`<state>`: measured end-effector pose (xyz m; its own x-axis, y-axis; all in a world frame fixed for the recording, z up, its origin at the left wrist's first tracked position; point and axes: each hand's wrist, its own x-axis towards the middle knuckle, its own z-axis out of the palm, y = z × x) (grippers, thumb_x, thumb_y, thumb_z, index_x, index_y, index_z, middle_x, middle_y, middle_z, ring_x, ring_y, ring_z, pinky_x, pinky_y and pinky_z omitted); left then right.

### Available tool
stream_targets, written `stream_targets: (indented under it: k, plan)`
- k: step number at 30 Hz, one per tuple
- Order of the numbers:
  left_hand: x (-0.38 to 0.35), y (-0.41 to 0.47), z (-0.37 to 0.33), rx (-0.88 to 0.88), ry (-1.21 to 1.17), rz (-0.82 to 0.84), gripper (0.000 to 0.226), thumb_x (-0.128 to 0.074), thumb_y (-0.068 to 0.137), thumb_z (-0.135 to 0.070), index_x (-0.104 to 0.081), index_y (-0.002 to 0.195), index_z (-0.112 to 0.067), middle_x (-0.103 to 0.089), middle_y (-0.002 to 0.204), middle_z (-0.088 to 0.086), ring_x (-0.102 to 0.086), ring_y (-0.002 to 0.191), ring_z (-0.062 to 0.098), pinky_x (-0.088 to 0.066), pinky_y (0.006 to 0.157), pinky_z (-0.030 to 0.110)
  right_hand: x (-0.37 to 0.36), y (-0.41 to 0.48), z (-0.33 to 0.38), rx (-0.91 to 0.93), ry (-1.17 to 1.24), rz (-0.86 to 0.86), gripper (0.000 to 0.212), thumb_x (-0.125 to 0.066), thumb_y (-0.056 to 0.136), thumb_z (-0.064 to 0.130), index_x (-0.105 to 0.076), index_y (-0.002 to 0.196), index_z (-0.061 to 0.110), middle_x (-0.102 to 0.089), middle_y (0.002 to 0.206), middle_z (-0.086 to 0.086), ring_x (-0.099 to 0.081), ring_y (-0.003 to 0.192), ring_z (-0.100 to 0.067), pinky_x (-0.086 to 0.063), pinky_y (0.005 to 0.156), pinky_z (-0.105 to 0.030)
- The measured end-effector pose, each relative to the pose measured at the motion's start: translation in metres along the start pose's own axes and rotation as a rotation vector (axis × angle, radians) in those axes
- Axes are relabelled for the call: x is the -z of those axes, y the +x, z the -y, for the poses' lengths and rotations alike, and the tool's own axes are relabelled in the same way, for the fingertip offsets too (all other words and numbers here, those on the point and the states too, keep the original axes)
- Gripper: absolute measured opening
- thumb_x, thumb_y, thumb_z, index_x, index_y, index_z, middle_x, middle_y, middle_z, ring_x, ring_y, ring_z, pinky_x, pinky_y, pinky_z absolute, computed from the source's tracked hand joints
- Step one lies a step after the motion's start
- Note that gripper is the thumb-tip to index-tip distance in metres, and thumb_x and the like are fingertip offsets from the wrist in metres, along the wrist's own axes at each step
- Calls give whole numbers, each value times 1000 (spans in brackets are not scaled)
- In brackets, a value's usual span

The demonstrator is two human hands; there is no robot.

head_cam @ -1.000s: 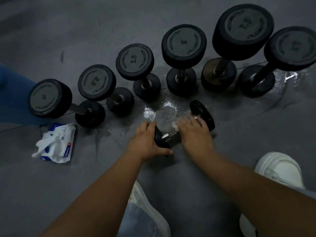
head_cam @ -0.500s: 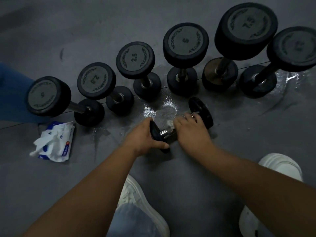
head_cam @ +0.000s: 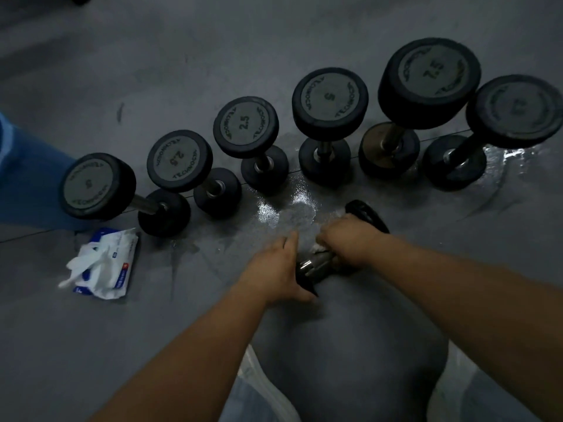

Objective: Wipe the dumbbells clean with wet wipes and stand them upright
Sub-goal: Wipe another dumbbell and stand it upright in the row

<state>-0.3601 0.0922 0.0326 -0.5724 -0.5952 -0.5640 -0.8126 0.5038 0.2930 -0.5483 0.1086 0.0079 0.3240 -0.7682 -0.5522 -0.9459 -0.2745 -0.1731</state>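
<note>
A small black dumbbell (head_cam: 316, 264) lies on its side on the grey floor in front of me. My left hand (head_cam: 274, 269) grips its near weight head. My right hand (head_cam: 350, 239) is curled over the chrome handle, pressing a white wet wipe (head_cam: 320, 248) against it; most of the wipe is hidden under the fingers. The far weight head (head_cam: 368, 214) shows beyond my right wrist. Behind stands a row of several black dumbbells upright, among them a 2.5 one (head_cam: 246, 126) and a 7.5 one (head_cam: 429, 80).
A blue and white wet-wipe pack (head_cam: 106, 263) lies open on the floor to the left, a wipe sticking out. The floor (head_cam: 286, 208) between the row and my hands is wet and shiny. My white shoes (head_cam: 268, 391) sit close below. Blue fabric (head_cam: 27, 178) is at the left edge.
My right hand has slid along the handle toward the far weight head with the wipe, uncovering more chrome. My left hand keeps its hold on the near head.
</note>
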Motion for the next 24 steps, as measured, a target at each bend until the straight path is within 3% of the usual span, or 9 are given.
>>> stream_targets:
  k: [3, 5, 7, 9, 12, 15, 17, 20, 24]
  plan:
    - [10, -3, 2, -6, -219, 61, 131, -90, 55, -54, -13, 156, -19, -37, 153, 6, -39, 138, 22, -33, 111, 27, 0, -6, -11, -62, 183, 165, 39, -74, 72, 47, -61, 101, 24, -62, 105, -2, -59, 98, -24, -47, 79, -32]
    - [8, -5, 6, -17, -271, 23, 121, -89, 62, -48, -19, 155, -18, -32, 156, 4, -33, 141, 18, -26, 110, 20, -3, -9, -7, -137, 366, 162, 31, -64, 79, 54, -61, 93, 26, -62, 102, -2, -59, 96, -24, -49, 82, -34]
    - [4, -6, 9, -44, -247, -45, 107, -84, 71, -46, -23, 154, -17, -29, 158, 2, -30, 143, 16, -23, 110, 18, -6, -12, 2, -194, 372, 16, 30, -49, 91, 49, -65, 97, 25, -58, 107, -4, -53, 105, -26, -46, 88, -37]
    - [-3, -9, 7, -51, -187, -100, 101, -77, 78, -48, -20, 155, -16, -22, 162, 2, -25, 146, 16, -21, 113, 21, -13, -17, 10, -354, 298, -310, 31, -45, 96, 38, -67, 100, 17, -52, 109, -7, -46, 106, -29, -43, 85, -38]
    - [-17, -12, -1, -8, -115, -121, 125, -79, 68, -59, -2, 157, -15, -1, 166, 0, -7, 151, 15, -12, 120, 29, -27, -20, 32, -528, 261, -498, 21, -50, 91, 22, -68, 98, 13, -52, 103, -7, -49, 98, -29, -44, 75, -37]
    - [-20, -7, -2, 39, -85, -129, 134, -85, 59, -59, -3, 157, -15, -5, 165, 1, -11, 151, 16, -14, 119, 33, -29, -16, 52, -330, 546, -460, 30, -56, 84, 10, -62, 112, 17, -59, 109, -7, -54, 102, -29, -49, 82, -38]
    - [-14, 0, 2, 63, -94, -119, 132, -86, 55, -60, -11, 155, -17, -16, 162, -1, -24, 146, 19, -27, 116, 37, -28, -20, 49, -316, 689, -522, 25, -58, 79, 7, -61, 101, 18, -59, 101, -6, -56, 94, -30, -48, 75, -37]
    - [-7, 6, 5, 84, -127, -86, 131, -87, 50, -63, -17, 152, -20, -27, 156, -4, -36, 139, 21, -36, 110, 38, -41, -28, 44, -551, 681, -655, 15, -59, 80, 5, -64, 90, 14, -54, 99, -7, -53, 91, -28, -42, 70, -29]
    - [-8, 8, 7, 74, -141, -83, 127, -88, 51, -57, -19, 151, -20, -29, 153, -5, -39, 137, 20, -38, 108, 38, -47, -27, 51, -250, 522, -512, 16, -57, 86, 17, -61, 102, 15, -51, 110, -6, -54, 97, -27, -49, 78, -37]
